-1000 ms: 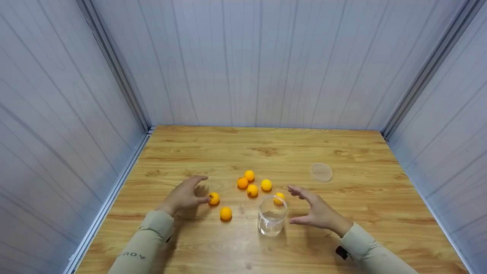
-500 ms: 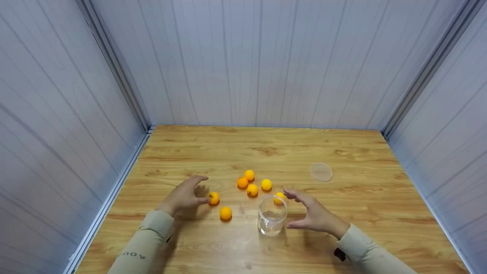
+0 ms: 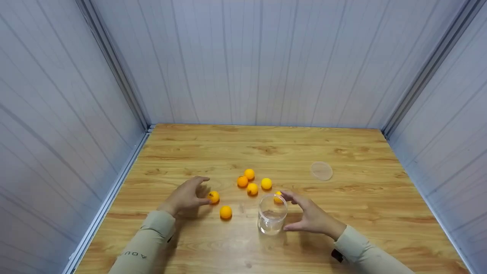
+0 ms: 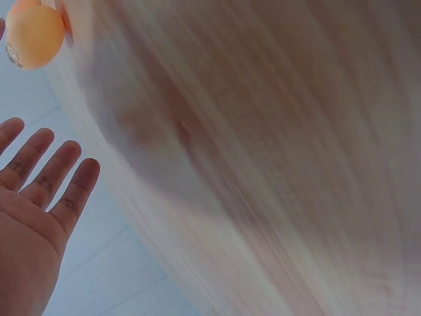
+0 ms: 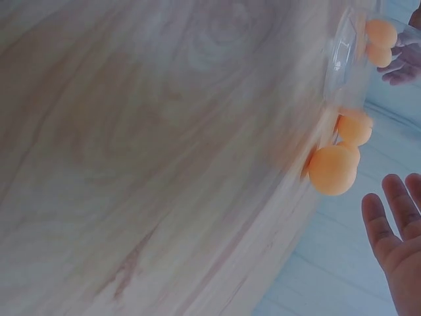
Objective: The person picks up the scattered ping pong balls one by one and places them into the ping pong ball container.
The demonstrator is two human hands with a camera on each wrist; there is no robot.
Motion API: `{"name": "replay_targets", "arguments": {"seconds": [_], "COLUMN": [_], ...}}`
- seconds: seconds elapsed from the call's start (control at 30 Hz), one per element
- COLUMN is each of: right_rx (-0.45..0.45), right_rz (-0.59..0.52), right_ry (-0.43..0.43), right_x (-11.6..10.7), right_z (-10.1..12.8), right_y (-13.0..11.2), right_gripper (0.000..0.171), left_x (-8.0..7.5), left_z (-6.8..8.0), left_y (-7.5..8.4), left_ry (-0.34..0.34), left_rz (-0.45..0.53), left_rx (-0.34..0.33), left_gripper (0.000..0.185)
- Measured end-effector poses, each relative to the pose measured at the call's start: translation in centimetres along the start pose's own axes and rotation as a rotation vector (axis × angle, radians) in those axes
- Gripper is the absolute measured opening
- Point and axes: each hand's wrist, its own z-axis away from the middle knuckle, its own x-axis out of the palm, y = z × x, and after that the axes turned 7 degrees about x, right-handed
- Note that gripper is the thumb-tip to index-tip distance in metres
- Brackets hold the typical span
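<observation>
Clear plastic forms the jar (image 3: 271, 215), upright on the wooden table (image 3: 373, 205) nearest us. We see the right hand (image 3: 310, 217) spread wide beside it, not touching. The left hand (image 3: 186, 196), fingers relaxed, touches one orange ball (image 3: 214, 197). Farther back lies the lid (image 3: 321, 171).

Balls (image 3: 252, 189) left of lid (image 3: 321, 171)

Wooden worktop (image 3: 342, 205), light grain, bounded on three sides by pale grey panelled walls (image 3: 243, 61). One clear round lid (image 3: 321, 171) lies flat on it, beyond and right of the right grip, well apart from it.
</observation>
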Motion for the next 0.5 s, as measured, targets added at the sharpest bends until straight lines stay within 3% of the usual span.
{"name": "replay_targets", "arguments": {"seconds": [0.5], "right_rx": [0.002], "right_rz": [-0.02], "right_ry": [-0.018], "right_x": [0.64], "right_z": [-0.25], "right_y": [0.07], "right_gripper": [0.102], "left_x": [0.74], "left_z": [-0.29], "left_y": [0.15], "left_ry": [-0.039], "left_rz": [-0.02], "left_rx": [0.008], "left_gripper": [0.082]}}
